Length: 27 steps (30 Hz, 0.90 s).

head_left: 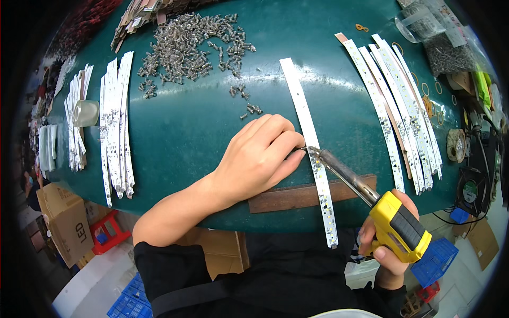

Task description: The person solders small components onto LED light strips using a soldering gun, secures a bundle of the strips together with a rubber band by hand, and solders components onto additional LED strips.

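A long white LED circuit strip [302, 108] lies slantwise in front of me, its lower end over the table's front edge. My left hand [257, 153] is closed in a pinch at the strip's left edge. Something small and dark shows at its fingertips, too hidden to name. My right hand [389, 259] grips a yellow and black soldering gun [397, 225]. The gun's metal tip meets the strip, or hovers just over it, right beside my left fingertips. Under the strip lies a flat brown wooden bar [281, 200].
Small metal parts [191, 47] are heaped at the back of the green table [201, 116]. Stacks of LED strips lie left [116, 127] and right [400, 100]. A translucent cup [86, 113] sits far left. Rubber bands [427, 103] and a small fan [469, 191] are on the right.
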Each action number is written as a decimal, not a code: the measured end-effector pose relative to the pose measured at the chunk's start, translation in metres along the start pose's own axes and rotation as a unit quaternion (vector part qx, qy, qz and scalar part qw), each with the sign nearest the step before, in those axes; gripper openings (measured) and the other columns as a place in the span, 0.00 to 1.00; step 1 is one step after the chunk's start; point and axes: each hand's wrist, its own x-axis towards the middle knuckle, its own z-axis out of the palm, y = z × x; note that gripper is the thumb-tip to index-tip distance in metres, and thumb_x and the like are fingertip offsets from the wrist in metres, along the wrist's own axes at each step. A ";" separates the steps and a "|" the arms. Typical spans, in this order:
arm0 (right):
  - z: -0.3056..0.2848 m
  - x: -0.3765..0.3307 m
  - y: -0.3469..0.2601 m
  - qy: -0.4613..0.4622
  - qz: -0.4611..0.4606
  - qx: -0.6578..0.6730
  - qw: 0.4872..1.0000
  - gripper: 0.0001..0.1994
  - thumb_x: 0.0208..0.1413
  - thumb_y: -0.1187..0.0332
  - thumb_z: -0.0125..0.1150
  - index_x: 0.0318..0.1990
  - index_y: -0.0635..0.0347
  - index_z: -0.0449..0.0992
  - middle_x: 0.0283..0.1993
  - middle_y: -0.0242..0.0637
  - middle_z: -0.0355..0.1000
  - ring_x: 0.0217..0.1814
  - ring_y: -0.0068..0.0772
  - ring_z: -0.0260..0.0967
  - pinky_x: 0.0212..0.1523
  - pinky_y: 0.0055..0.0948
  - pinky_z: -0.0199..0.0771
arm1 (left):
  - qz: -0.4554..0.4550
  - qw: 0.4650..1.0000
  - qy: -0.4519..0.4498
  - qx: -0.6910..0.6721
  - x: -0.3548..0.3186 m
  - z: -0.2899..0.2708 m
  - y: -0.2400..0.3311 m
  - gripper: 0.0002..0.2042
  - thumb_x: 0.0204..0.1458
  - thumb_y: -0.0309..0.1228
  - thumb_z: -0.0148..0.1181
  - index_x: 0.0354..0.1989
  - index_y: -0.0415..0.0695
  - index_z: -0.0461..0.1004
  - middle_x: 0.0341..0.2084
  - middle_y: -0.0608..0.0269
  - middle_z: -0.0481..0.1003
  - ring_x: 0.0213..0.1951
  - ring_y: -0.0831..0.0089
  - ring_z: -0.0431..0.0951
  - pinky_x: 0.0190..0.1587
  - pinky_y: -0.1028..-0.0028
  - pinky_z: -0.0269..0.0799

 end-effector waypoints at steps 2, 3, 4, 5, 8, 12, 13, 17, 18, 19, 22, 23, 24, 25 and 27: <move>-0.003 0.003 0.001 -0.065 -0.057 -0.010 0.996 0.44 0.41 0.74 0.67 0.68 0.64 0.51 0.44 0.46 0.72 0.35 0.34 0.75 0.35 0.28 0.75 | 0.008 1.000 0.006 0.000 0.000 0.000 0.000 0.10 0.40 0.22 0.68 0.32 0.43 0.74 0.30 0.62 0.70 0.31 0.65 0.73 0.33 0.69 0.69; -0.003 0.002 0.001 -0.070 -0.055 -0.013 0.996 0.44 0.41 0.74 0.67 0.68 0.64 0.51 0.44 0.46 0.72 0.35 0.34 0.75 0.35 0.28 0.75 | 0.006 1.000 0.005 -0.003 0.000 0.000 0.000 0.10 0.40 0.22 0.68 0.32 0.43 0.74 0.30 0.62 0.70 0.31 0.65 0.73 0.33 0.69 0.69; -0.002 0.001 0.002 -0.046 -0.043 -0.011 0.998 0.44 0.41 0.74 0.67 0.68 0.64 0.51 0.44 0.46 0.72 0.35 0.34 0.75 0.35 0.28 0.76 | 0.007 1.000 0.004 0.002 0.000 0.001 0.000 0.10 0.40 0.22 0.68 0.32 0.43 0.74 0.30 0.62 0.71 0.31 0.65 0.73 0.32 0.69 0.70; -0.002 0.001 0.002 -0.034 -0.041 -0.008 0.999 0.44 0.41 0.75 0.67 0.68 0.64 0.51 0.44 0.46 0.71 0.34 0.34 0.75 0.35 0.28 0.76 | 0.011 1.000 0.004 0.008 0.000 0.001 0.000 0.11 0.40 0.22 0.68 0.32 0.42 0.74 0.30 0.62 0.71 0.30 0.65 0.73 0.32 0.69 0.70; 0.001 -0.001 0.001 -0.010 -0.030 -0.020 0.999 0.43 0.41 0.74 0.67 0.68 0.64 0.52 0.44 0.46 0.71 0.34 0.34 0.74 0.36 0.28 0.76 | 0.017 1.000 0.010 0.008 0.000 0.001 -0.001 0.11 0.39 0.22 0.68 0.32 0.42 0.74 0.29 0.61 0.71 0.30 0.65 0.73 0.31 0.69 0.70; 0.006 0.001 0.000 0.005 -0.030 -0.023 0.999 0.44 0.42 0.73 0.68 0.68 0.64 0.51 0.40 0.46 0.72 0.33 0.33 0.74 0.32 0.27 0.76 | 0.014 1.000 0.013 0.005 0.000 0.001 -0.002 0.11 0.39 0.22 0.68 0.31 0.42 0.74 0.29 0.61 0.71 0.30 0.65 0.73 0.31 0.69 0.69; 0.007 0.002 0.000 -0.011 -0.048 -0.013 0.999 0.44 0.42 0.72 0.68 0.68 0.63 0.50 0.37 0.46 0.72 0.33 0.33 0.74 0.30 0.25 0.75 | 0.016 1.000 0.014 0.004 0.000 0.001 -0.002 0.11 0.39 0.22 0.68 0.31 0.42 0.74 0.29 0.61 0.71 0.30 0.65 0.73 0.31 0.69 0.69; 0.011 0.002 -0.004 0.028 -0.053 -0.002 0.998 0.47 0.42 0.68 0.71 0.69 0.60 0.48 0.29 0.44 0.73 0.29 0.31 0.73 0.23 0.21 0.73 | 0.018 1.000 0.014 0.007 -0.001 0.001 -0.002 0.11 0.39 0.22 0.68 0.31 0.42 0.74 0.29 0.62 0.71 0.30 0.65 0.73 0.31 0.69 0.70; 0.011 0.003 -0.005 0.032 -0.061 -0.004 0.998 0.47 0.42 0.67 0.71 0.69 0.60 0.48 0.29 0.44 0.73 0.27 0.31 0.73 0.24 0.21 0.73 | 0.015 1.000 0.013 0.005 -0.001 0.002 -0.002 0.11 0.39 0.22 0.68 0.31 0.42 0.74 0.29 0.62 0.71 0.30 0.65 0.73 0.31 0.69 0.70; 0.013 0.003 -0.005 0.045 -0.062 -0.015 0.997 0.47 0.41 0.67 0.71 0.69 0.59 0.48 0.27 0.43 0.72 0.25 0.30 0.72 0.22 0.20 0.70 | 0.015 1.000 0.014 0.004 -0.001 0.002 -0.002 0.11 0.40 0.22 0.68 0.32 0.42 0.74 0.29 0.62 0.71 0.30 0.66 0.73 0.31 0.70 0.70; 0.015 0.004 -0.005 0.038 -0.067 -0.006 0.997 0.47 0.41 0.66 0.71 0.68 0.59 0.49 0.27 0.43 0.72 0.24 0.29 0.71 0.20 0.19 0.67 | 0.012 1.000 0.013 0.001 0.000 0.001 -0.001 0.11 0.40 0.22 0.68 0.32 0.42 0.74 0.29 0.61 0.71 0.30 0.65 0.73 0.31 0.69 0.70; 0.015 0.004 -0.003 0.041 -0.062 -0.019 0.997 0.47 0.41 0.66 0.71 0.68 0.59 0.49 0.27 0.43 0.72 0.24 0.29 0.71 0.20 0.19 0.67 | 0.010 1.000 0.013 -0.002 0.000 0.001 -0.001 0.11 0.40 0.22 0.68 0.32 0.42 0.75 0.29 0.61 0.71 0.30 0.64 0.73 0.32 0.69 0.70; 0.014 0.005 -0.002 0.063 -0.116 -0.013 0.991 0.46 0.41 0.66 0.71 0.68 0.59 0.49 0.26 0.42 0.72 0.23 0.29 0.70 0.19 0.19 0.65 | 0.017 1.000 0.016 -0.011 0.000 0.001 -0.001 0.11 0.40 0.22 0.68 0.32 0.42 0.75 0.29 0.61 0.71 0.30 0.64 0.73 0.32 0.69 0.70; 0.012 0.005 -0.002 0.087 -0.172 -0.012 0.981 0.46 0.41 0.66 0.71 0.68 0.60 0.50 0.25 0.42 0.71 0.22 0.28 0.69 0.19 0.19 0.64 | 0.010 1.000 0.011 -0.002 0.000 -0.001 0.000 0.11 0.40 0.22 0.68 0.32 0.42 0.75 0.29 0.61 0.71 0.30 0.63 0.73 0.32 0.69 0.70; 0.000 0.008 -0.003 0.150 -0.249 -0.065 0.954 0.48 0.42 0.64 0.72 0.69 0.60 0.48 0.30 0.43 0.72 0.22 0.25 0.65 0.21 0.19 0.64 | 0.000 1.000 0.005 -0.001 0.001 -0.001 0.001 0.10 0.40 0.22 0.68 0.32 0.41 0.75 0.29 0.59 0.72 0.31 0.62 0.74 0.34 0.68 0.71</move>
